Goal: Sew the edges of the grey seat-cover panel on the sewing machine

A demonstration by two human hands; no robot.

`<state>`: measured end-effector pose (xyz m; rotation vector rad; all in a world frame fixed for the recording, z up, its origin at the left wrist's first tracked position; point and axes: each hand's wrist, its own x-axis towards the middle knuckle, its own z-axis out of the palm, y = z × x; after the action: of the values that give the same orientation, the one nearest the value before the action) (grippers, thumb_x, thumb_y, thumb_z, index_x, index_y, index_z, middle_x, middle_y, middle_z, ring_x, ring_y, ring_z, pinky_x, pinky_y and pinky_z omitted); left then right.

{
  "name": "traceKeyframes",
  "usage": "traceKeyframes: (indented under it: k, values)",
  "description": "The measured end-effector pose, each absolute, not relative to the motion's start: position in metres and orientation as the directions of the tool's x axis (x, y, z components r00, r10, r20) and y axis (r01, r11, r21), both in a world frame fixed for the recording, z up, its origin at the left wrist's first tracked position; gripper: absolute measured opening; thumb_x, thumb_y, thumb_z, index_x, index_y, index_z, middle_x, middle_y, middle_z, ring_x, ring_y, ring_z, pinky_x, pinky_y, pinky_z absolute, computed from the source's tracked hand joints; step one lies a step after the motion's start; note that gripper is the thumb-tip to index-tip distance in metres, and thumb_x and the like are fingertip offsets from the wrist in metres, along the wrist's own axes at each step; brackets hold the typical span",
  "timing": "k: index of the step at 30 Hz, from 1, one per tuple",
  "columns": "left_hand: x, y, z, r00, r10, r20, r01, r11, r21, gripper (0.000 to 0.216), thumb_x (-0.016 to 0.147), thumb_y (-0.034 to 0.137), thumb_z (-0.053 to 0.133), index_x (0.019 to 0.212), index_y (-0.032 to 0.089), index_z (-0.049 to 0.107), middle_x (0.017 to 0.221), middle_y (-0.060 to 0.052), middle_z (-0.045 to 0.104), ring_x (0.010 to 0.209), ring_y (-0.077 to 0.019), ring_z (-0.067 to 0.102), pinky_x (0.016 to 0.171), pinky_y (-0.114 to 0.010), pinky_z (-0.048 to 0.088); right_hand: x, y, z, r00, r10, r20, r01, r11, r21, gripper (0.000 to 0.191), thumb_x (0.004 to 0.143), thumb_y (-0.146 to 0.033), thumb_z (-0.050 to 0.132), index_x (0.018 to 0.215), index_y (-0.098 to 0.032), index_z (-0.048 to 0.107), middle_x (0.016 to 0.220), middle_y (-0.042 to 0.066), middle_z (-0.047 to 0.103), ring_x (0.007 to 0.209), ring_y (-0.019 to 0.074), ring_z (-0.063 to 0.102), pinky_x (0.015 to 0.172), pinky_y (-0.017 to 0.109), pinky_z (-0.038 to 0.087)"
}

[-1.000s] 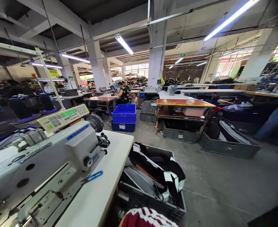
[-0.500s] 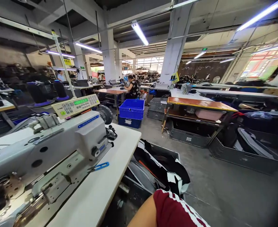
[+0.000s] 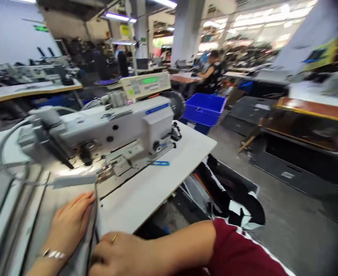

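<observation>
A long grey fabric panel (image 3: 22, 214) with pale strips lies on the white sewing table (image 3: 154, 195), in front of a Highlead industrial sewing machine (image 3: 108, 130). My left hand (image 3: 69, 222), wearing a metal bracelet, rests flat on the panel near its raised edge. My right hand (image 3: 117, 253), with a ring on one finger and a maroon sleeve above it, curls around that edge. The panel's end lies close to the machine's presser foot, but I cannot tell whether it is under the foot.
Blue thread snips (image 3: 160, 163) lie on the table. Below its right edge, a grey crate (image 3: 232, 191) holds black and white fabric. Farther off are a blue crate (image 3: 203, 109), a seated co-worker (image 3: 213, 73), and a wooden-topped workbench (image 3: 315, 109).
The view has swung left and down. My right arm has moved from the bottom edge onto the grey panel, and my left hand has come into view on it.
</observation>
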<state>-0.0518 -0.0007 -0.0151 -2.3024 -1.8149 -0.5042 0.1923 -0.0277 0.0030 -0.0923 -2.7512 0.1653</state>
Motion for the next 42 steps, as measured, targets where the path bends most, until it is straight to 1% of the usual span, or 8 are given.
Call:
traceKeyframes:
  k: [3, 6, 19, 29, 31, 36, 39, 42]
  values:
    - [-0.041, -0.006, -0.006, 0.169, 0.945, 0.282, 0.978, -0.197, 0.073, 0.039, 0.094, 0.035, 0.034, 0.106, 0.024, 0.07, 0.127, -0.005, 0.068, 0.117, -0.0263, 0.063, 0.096, -0.045, 0.05, 0.193, -0.027, -0.019, -0.906, 0.073, 0.418, 0.02, 0.991, -0.129, 0.012, 0.093, -0.017, 0.051, 0.083, -0.013, 0.057, 0.077, 0.004, 0.052, 0.07, 0.0164, 0.051, 0.073, 0.029, 0.048]
    - [-0.032, -0.005, 0.001, 0.146, 0.954, 0.26, 0.983, -0.17, 0.07, 0.039, 0.095, 0.033, 0.033, 0.106, 0.023, 0.069, 0.127, -0.005, 0.068, 0.119, -0.0262, 0.061, 0.097, -0.045, 0.049, 0.194, -0.029, -0.024, -0.89, 0.01, 0.455, -0.035, 0.995, -0.091, 0.018, 0.088, -0.012, 0.054, 0.071, -0.016, 0.052, 0.068, 0.001, 0.047, 0.059, 0.0146, 0.045, 0.063, 0.028, 0.044]
    - [-0.017, -0.007, 0.008, 0.12, 0.965, 0.234, 0.992, -0.123, -0.001, 0.031, 0.09, 0.028, 0.042, 0.102, 0.021, 0.07, 0.124, -0.006, 0.07, 0.115, -0.0293, 0.063, 0.091, -0.048, 0.048, 0.196, -0.028, -0.006, -0.898, -0.008, 0.439, -0.038, 0.998, -0.059, 0.017, 0.083, -0.011, 0.059, 0.067, -0.016, 0.053, 0.062, 0.002, 0.048, 0.056, 0.0154, 0.05, 0.054, 0.028, 0.045]
    - [-0.01, 0.008, 0.007, 0.087, 0.927, 0.364, 0.996, -0.086, -0.019, 0.026, 0.087, 0.025, 0.047, 0.091, 0.02, 0.072, 0.116, -0.007, 0.073, 0.11, -0.0273, 0.064, 0.087, -0.042, 0.045, 0.188, -0.012, -0.003, -0.856, -0.08, 0.511, -0.088, 0.996, 0.01, 0.017, 0.077, -0.011, 0.061, 0.063, -0.015, 0.052, 0.058, 0.002, 0.047, 0.053, 0.0158, 0.053, 0.048, 0.027, 0.041]
    - [-0.007, 0.012, 0.009, 0.078, 0.924, 0.375, 0.996, -0.058, -0.066, 0.026, 0.088, 0.025, 0.046, 0.088, 0.02, 0.072, 0.108, -0.008, 0.074, 0.103, -0.0275, 0.065, 0.081, -0.041, 0.044, 0.186, -0.007, -0.001, -0.864, -0.109, 0.492, -0.119, 0.993, 0.011, 0.016, 0.076, -0.011, 0.061, 0.062, -0.015, 0.053, 0.057, 0.002, 0.048, 0.051, 0.0155, 0.052, 0.048, 0.027, 0.041]
    - [-0.003, 0.024, 0.018, 0.07, 0.961, 0.269, 0.978, -0.013, -0.207, 0.032, 0.09, 0.025, 0.042, 0.078, 0.02, 0.072, 0.068, -0.008, 0.067, 0.073, -0.0269, 0.063, 0.062, -0.037, 0.035, 0.177, 0.006, 0.0, -0.873, -0.22, 0.435, -0.224, 0.974, 0.045, 0.015, 0.076, -0.011, 0.059, 0.061, -0.015, 0.057, 0.057, 0.004, 0.052, 0.052, 0.0157, 0.053, 0.049, 0.028, 0.041]
    - [-0.003, 0.029, 0.018, 0.072, 0.969, 0.237, 0.97, -0.013, -0.242, 0.035, 0.09, 0.024, 0.04, 0.076, 0.019, 0.072, 0.063, -0.009, 0.066, 0.066, -0.0256, 0.063, 0.059, -0.036, 0.032, 0.169, 0.017, -0.001, -0.865, -0.255, 0.431, -0.25, 0.966, 0.07, 0.016, 0.074, -0.01, 0.058, 0.059, -0.016, 0.055, 0.056, 0.003, 0.052, 0.052, 0.016, 0.054, 0.048, 0.028, 0.04]
    - [-0.005, 0.034, 0.014, -0.021, 0.984, 0.175, 0.954, 0.072, -0.29, 0.04, 0.091, 0.027, 0.037, 0.071, 0.018, 0.071, 0.056, -0.01, 0.064, 0.059, -0.0252, 0.062, 0.053, -0.032, 0.027, 0.164, 0.028, -0.002, -0.846, -0.266, 0.462, -0.263, 0.962, 0.073, 0.02, 0.073, -0.01, 0.057, 0.057, -0.017, 0.049, 0.054, 0.001, 0.049, 0.047, 0.0141, 0.052, 0.044, 0.027, 0.037]
